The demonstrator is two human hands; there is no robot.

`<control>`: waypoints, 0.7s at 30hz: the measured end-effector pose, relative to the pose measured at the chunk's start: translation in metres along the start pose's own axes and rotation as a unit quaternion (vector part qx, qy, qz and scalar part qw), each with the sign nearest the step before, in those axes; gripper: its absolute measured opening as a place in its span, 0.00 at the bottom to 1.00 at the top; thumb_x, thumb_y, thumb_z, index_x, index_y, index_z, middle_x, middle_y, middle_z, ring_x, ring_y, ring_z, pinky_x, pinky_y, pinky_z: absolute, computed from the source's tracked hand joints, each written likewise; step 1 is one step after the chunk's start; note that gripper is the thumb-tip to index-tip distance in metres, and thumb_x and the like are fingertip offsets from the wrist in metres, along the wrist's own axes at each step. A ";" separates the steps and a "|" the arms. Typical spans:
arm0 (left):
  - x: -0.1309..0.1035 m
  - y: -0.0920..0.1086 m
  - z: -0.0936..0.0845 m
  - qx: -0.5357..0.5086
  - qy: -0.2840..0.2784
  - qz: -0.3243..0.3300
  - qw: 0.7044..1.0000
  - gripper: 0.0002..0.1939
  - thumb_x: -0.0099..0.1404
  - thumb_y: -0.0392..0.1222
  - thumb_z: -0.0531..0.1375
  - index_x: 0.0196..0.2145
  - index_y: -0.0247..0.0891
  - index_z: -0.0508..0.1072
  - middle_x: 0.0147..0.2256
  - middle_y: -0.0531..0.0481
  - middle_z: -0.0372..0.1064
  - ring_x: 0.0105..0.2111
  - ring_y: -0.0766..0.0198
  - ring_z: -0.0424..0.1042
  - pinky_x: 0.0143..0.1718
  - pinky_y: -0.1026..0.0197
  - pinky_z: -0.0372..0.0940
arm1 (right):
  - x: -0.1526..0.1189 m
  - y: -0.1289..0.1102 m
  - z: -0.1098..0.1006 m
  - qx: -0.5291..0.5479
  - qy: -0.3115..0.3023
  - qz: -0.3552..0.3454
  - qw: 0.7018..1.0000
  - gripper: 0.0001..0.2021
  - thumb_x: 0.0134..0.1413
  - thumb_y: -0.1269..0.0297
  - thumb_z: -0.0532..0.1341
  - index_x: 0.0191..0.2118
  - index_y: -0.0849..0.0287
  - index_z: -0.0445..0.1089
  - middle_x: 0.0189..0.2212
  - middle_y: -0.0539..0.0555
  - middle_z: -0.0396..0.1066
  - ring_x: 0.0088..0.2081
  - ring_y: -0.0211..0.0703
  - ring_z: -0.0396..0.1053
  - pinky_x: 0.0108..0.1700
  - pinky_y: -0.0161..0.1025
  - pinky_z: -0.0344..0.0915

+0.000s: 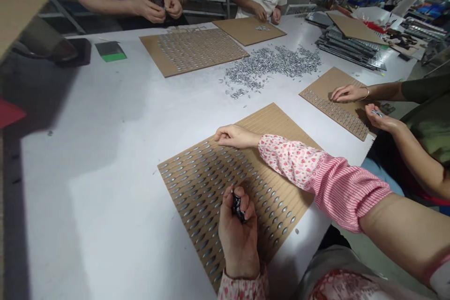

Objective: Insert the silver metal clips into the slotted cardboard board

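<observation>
My left hand (pixel 239 239) is palm up over the near part of a brown board (pixel 277 124), its fingers curled around a clump of small dark silver pieces (pixel 238 206). Rows of pointed-oval silver pieces (pixel 206 192) cover much of the board, while its far right part shows bare grooved lines. At the board's far edge, my right hand (pixel 232 136) bends down with thumb and fingers pinched together at the end of a row. Whatever is between those fingertips is hidden. A pink patterned sleeve covers the right forearm.
Loose silver pieces (pixel 274 63) lie in a wide heap mid-table. Beyond it are two more boards (pixel 151 49), with two people working there. At the right, a person's hands (pixel 346 93) work over another board (pixel 333 75). Stacked panels (pixel 351 49) stand at the back right.
</observation>
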State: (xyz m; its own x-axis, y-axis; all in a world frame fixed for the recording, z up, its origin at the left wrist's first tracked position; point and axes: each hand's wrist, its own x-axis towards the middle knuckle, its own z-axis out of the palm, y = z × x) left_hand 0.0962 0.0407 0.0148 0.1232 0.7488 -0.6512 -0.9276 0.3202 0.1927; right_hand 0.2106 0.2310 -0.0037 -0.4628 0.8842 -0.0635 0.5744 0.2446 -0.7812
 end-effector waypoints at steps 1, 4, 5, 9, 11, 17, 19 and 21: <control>0.000 0.000 -0.001 0.002 -0.008 0.001 1.000 0.08 0.66 0.31 0.52 0.30 0.33 0.68 0.26 0.54 0.60 0.18 0.76 0.54 0.12 0.74 0.50 | 0.002 0.000 0.001 -0.018 -0.001 -0.004 1.000 0.07 0.50 0.72 0.61 0.36 0.66 0.73 0.25 0.48 0.68 0.27 0.31 0.63 0.35 0.30 0.56; 0.001 -0.001 -0.006 0.012 -0.028 0.008 1.000 0.03 0.63 0.31 0.57 0.31 0.33 0.70 0.28 0.53 0.62 0.19 0.76 0.55 0.14 0.75 0.52 | 0.005 0.001 0.003 -0.049 -0.018 -0.019 0.998 0.05 0.50 0.70 0.61 0.33 0.65 0.72 0.24 0.48 0.67 0.27 0.31 0.62 0.34 0.30 0.55; 0.001 -0.001 -0.007 0.015 -0.029 0.014 0.999 0.02 0.62 0.32 0.58 0.32 0.33 0.71 0.29 0.53 0.63 0.20 0.76 0.56 0.14 0.75 0.53 | 0.006 0.002 0.004 -0.054 -0.025 -0.026 0.998 0.05 0.50 0.70 0.60 0.32 0.65 0.72 0.24 0.48 0.67 0.27 0.32 0.62 0.34 0.30 0.55; 0.003 -0.002 -0.009 0.027 -0.024 0.032 0.999 0.06 0.58 0.31 0.63 0.35 0.33 0.73 0.32 0.51 0.65 0.22 0.76 0.58 0.17 0.75 0.55 | 0.009 0.009 0.007 -0.084 -0.017 -0.068 0.994 0.04 0.51 0.69 0.61 0.31 0.64 0.72 0.27 0.50 0.66 0.33 0.35 0.62 0.39 0.32 0.55; 0.003 -0.003 -0.009 0.033 -0.028 0.034 0.998 0.09 0.56 0.31 0.65 0.36 0.33 0.74 0.32 0.51 0.65 0.22 0.77 0.58 0.17 0.75 0.55 | 0.010 0.012 0.009 -0.103 0.001 -0.084 0.991 0.04 0.51 0.68 0.62 0.30 0.63 0.72 0.28 0.51 0.66 0.36 0.37 0.61 0.43 0.34 0.54; 0.003 -0.004 -0.009 0.039 -0.024 0.041 0.998 0.09 0.54 0.31 0.66 0.35 0.34 0.74 0.31 0.53 0.64 0.21 0.77 0.57 0.16 0.76 0.53 | 0.012 0.019 0.005 -0.060 -0.008 -0.078 0.995 0.04 0.51 0.69 0.62 0.32 0.63 0.74 0.29 0.51 0.66 0.34 0.36 0.63 0.42 0.34 0.56; 0.004 -0.004 -0.009 0.031 -0.022 0.044 0.998 0.08 0.54 0.31 0.67 0.34 0.34 0.73 0.31 0.53 0.64 0.21 0.77 0.56 0.16 0.76 0.54 | 0.012 0.020 0.003 -0.041 -0.005 -0.059 0.997 0.05 0.52 0.69 0.62 0.34 0.64 0.74 0.31 0.52 0.67 0.33 0.35 0.64 0.39 0.33 0.57; 0.004 -0.004 -0.009 0.026 -0.023 0.044 0.998 0.07 0.55 0.32 0.66 0.33 0.33 0.72 0.31 0.53 0.63 0.21 0.77 0.56 0.16 0.76 0.54 | 0.011 0.019 0.002 -0.059 -0.001 -0.056 0.997 0.04 0.51 0.69 0.62 0.33 0.64 0.74 0.29 0.51 0.67 0.33 0.35 0.63 0.39 0.33 0.56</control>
State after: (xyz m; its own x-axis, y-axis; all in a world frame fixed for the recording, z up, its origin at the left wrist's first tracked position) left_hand 0.0972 0.0368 0.0050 0.0590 0.8009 -0.5958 -0.9164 0.2802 0.2859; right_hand 0.2152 0.2448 -0.0206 -0.5299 0.8479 0.0198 0.5941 0.3878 -0.7048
